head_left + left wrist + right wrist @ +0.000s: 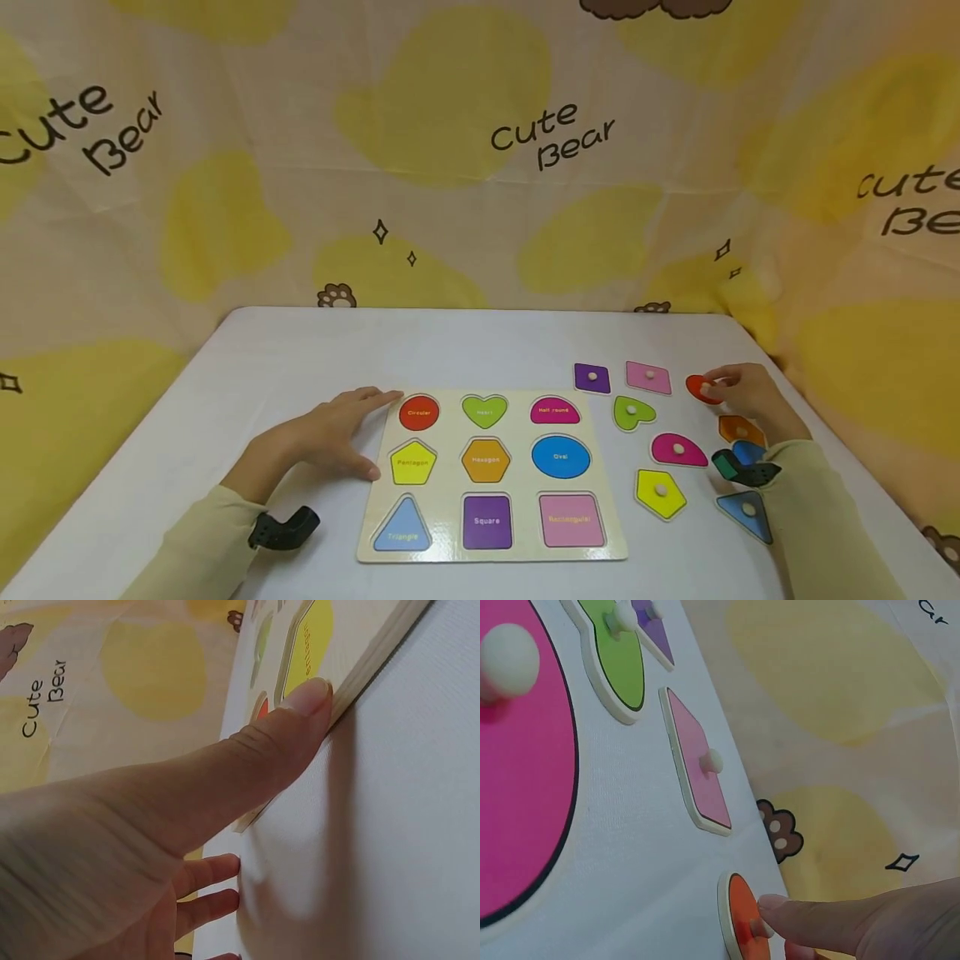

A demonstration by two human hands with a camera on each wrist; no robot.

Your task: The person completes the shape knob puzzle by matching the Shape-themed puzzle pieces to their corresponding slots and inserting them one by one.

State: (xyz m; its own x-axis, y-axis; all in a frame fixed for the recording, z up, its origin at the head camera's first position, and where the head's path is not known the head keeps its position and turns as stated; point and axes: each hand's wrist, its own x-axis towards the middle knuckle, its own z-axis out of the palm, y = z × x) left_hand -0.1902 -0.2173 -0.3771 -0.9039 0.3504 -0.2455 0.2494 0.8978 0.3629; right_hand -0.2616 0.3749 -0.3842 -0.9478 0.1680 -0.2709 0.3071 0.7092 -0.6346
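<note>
— One red disc point(696, 390) at the far right of the worktop point(300, 350), well apart from the board point(446, 517). Held?

— Yes, pinched by the pale knob point(761, 928), between the fingers of the right hand point(753, 398). Flat down or slightly raised? Cannot tell.

— And on the other side?

— Fingers of the left hand point(330, 429) spread, grasping nothing; thumb resting on the board's left edge, forefinger at the far left corner.

— Heavy, by the look?

— Probably light: thin, stiff, likely wood, hardly fragile. Perhaps a little slippery on the glossy face, so best taken by the knob, thumb against forefinger. Awkward to pick up by the low rim.

— And the board?

— Stiff too, wide and flat; best steadied at an edge or corner.

— Now the count?

— Nine loose knobbed pieces, one of each: red disc, purple square point(592, 378), pink rectangle point(648, 377), green heart point(633, 412), magenta half-round point(679, 450), yellow pentagon point(661, 494), orange hexagon point(741, 431), blue triangle point(746, 510) and blue oval point(747, 452) (partly hidden behind the right wrist's dark camera point(753, 473) in the head view). Just one board, with nine labelled shapes in three rows of three.
</note>
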